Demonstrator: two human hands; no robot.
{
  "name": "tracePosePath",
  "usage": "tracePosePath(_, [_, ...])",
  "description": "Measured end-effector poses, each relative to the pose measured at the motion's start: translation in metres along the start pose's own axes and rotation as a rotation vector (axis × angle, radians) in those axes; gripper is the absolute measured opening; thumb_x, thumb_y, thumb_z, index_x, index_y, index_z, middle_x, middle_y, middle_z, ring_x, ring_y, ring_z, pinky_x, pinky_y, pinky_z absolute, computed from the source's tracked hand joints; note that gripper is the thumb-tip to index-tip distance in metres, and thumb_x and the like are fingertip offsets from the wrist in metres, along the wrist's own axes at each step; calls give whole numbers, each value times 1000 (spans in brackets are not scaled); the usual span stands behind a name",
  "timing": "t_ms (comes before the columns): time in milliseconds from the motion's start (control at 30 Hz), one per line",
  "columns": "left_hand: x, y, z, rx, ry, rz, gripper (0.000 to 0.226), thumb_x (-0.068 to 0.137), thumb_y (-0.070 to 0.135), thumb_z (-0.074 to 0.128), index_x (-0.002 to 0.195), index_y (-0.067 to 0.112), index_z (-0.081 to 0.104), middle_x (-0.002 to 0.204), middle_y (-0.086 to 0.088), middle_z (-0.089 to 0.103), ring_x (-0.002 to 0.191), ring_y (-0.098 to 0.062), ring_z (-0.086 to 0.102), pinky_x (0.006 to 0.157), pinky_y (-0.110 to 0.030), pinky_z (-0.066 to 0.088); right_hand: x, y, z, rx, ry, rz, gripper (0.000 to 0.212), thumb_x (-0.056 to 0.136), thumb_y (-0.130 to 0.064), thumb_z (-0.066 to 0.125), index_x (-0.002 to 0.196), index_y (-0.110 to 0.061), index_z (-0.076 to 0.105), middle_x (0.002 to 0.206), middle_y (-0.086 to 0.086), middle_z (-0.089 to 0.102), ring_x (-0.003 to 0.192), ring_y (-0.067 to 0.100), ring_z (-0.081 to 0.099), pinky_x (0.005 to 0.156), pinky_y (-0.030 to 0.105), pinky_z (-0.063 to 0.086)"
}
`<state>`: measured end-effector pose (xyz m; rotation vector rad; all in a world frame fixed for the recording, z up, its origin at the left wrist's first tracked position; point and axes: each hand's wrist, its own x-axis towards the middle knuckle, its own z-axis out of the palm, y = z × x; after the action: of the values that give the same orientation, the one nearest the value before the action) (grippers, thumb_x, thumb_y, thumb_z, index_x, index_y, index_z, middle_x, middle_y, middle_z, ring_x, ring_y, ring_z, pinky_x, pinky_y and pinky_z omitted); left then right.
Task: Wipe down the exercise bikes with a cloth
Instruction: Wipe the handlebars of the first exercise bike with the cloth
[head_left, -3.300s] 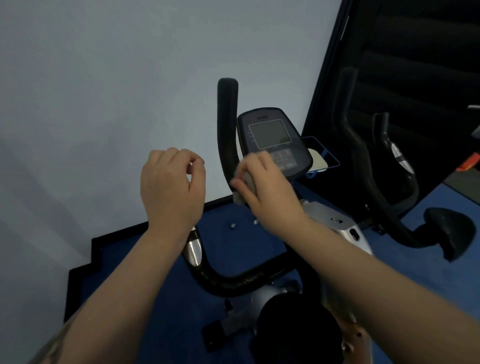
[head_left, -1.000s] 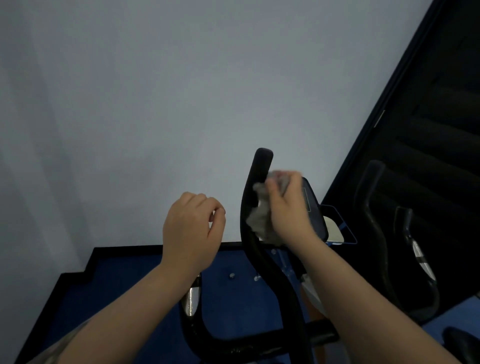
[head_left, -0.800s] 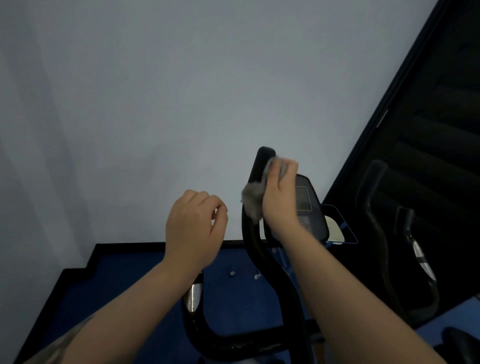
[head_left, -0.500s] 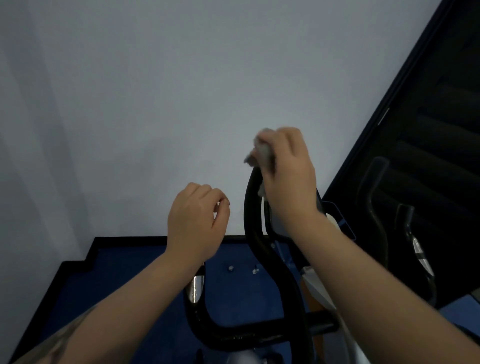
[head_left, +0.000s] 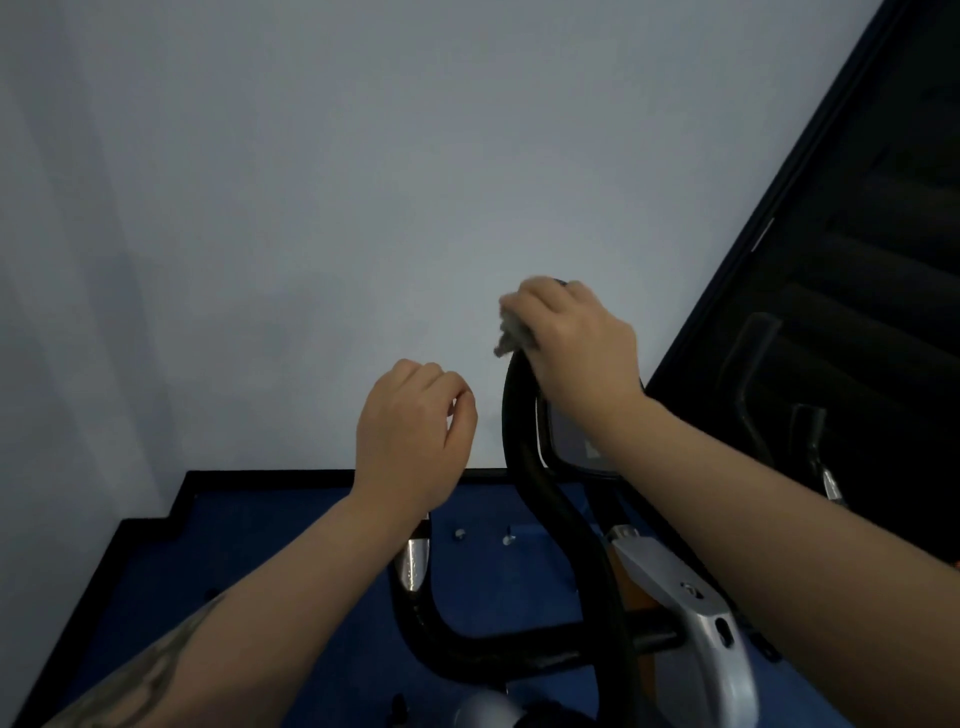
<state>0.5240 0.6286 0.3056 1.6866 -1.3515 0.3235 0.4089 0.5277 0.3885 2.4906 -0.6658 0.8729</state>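
- Head view: left hand (head_left: 410, 436) hovers loosely curled, fingers bent in, holding nothing, over the chrome-tipped left handlebar (head_left: 413, 566) just beneath it.
- Right hand (head_left: 576, 343) closes round a grey cloth (head_left: 511, 332), pressed on top of the right handlebar (head_left: 524, 441).
- Console (head_left: 571, 441) sits under that wrist; wall (head_left: 363, 182) beyond.

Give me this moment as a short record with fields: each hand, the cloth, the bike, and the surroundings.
right hand: closed on cloth, at top of right handlebar
left hand: loosely curled, holding nothing visible
cloth: grey, bunched
right handlebar: black, upright
console: mostly hidden by right forearm
floor: blue
wall: pale
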Motion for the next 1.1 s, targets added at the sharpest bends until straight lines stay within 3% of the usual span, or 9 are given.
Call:
tracePosePath(67, [0,-1,-1,-3,-6,6,26,89,21,43,74,15,63,67,4,57,73,-15,48,66,-29,39,-8,-9,13,-38,-11,53,3,85,-14,62,82,-16,62,88,-2,63,64,21,51,37,28,39])
tracePosePath(133, [0,-2,-2,-8,-21,3,30,91,23,39,76,14,64,70,3,59,75,-16,50,67,-31,40,-32,-24,21,84,-175,97,5,87,-18,61,82,-19,63,87,-5,64,63,23,57,45,28,41])
tracePosePath(267, [-1,0,-3,-31,-9,-1,32,92,22,36,77,14,64,72,3,60,76,-16,50,68,-28,37,-34,-12,-11,398,-545,111,14,87,-23,58,91,-32,67,93,-15,69,87,10,65,75,37,54])
tracePosePath(400, [-1,-1,-2,-38,3,0,30,92,20,38,77,14,64,71,2,59,76,-17,50,68,-29,36,-27,-7,-2,448,-246,148,12,89,-23,57,96,-26,68,103,-13,64,93,12,59,77,40,52])
tracePosePath(500, [-1,-1,-3,-31,-8,11,28,91,18,40,77,13,64,73,1,61,78,-18,51,70,-28,35,-72,-21,8,525,-288,114,15,90,-22,55,99,-23,67,109,-12,61,94,15,51,77,38,49])
tracePosePath(667, [-2,1,-1,-51,5,-6,30,92,18,39,77,13,65,72,1,61,77,-15,49,70,-25,34,-108,9,-40,890,-574,66,11,86,-20,68,93,-11,70,99,-1,65,99,10,62,91,29,48])
tracePosePath(833, [-1,0,-2,-30,-19,-13,32,92,21,38,79,14,66,75,0,62,81,-18,50,72,-29,37,-81,-15,-3,869,-152,397,6,88,-12,65,93,-10,68,100,2,61,96,7,58,88,21,43])
tracePosePath(1000, [1,9,-5,-84,-46,-101,30,93,22,41,83,14,68,78,1,63,89,-19,50,76,-31,39,-163,-23,-24,813,-203,421,5,89,-15,63,93,-19,65,101,-8,55,98,8,57,88,28,47])
tracePosePath(1100, [-3,25,-12,-212,-42,-220,25,91,21,45,93,18,70,77,13,57,96,-18,51,87,-31,40,-189,-10,-50,872,-315,398,6,88,-18,64,90,-24,65,98,-10,55,98,10,58,88,28,46])
